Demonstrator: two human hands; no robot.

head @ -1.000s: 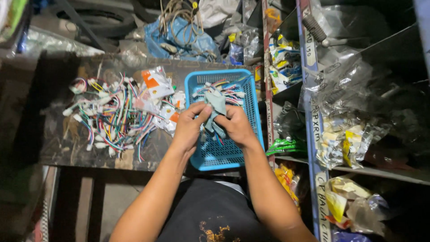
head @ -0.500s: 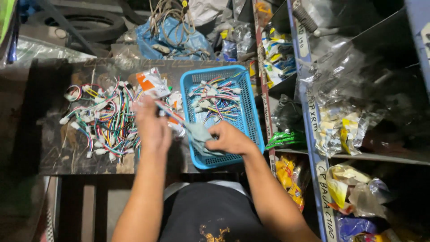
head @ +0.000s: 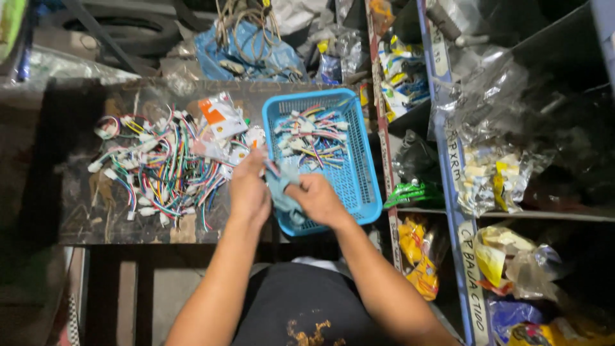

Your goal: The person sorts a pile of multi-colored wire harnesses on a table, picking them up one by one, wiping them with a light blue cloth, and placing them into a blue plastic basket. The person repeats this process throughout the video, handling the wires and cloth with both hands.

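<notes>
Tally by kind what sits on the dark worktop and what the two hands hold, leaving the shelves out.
Blue plastic basket: 1
Loose heap of coloured wire connectors: 1
Orange-and-white packet: 1
Pale blue cloth, held between left hand and right hand: 1
Total: 4
Single wires in heap and basket are too tangled to count.

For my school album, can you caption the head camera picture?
Two hands, left hand and right hand, hold a pale blue cloth beside a blue basket of wire connectors.

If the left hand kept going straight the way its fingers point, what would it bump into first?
Probably the orange-and-white packets lying just beyond the left hand, at the edge of the heap of coloured wire connectors; depth is hard to judge from above.
</notes>
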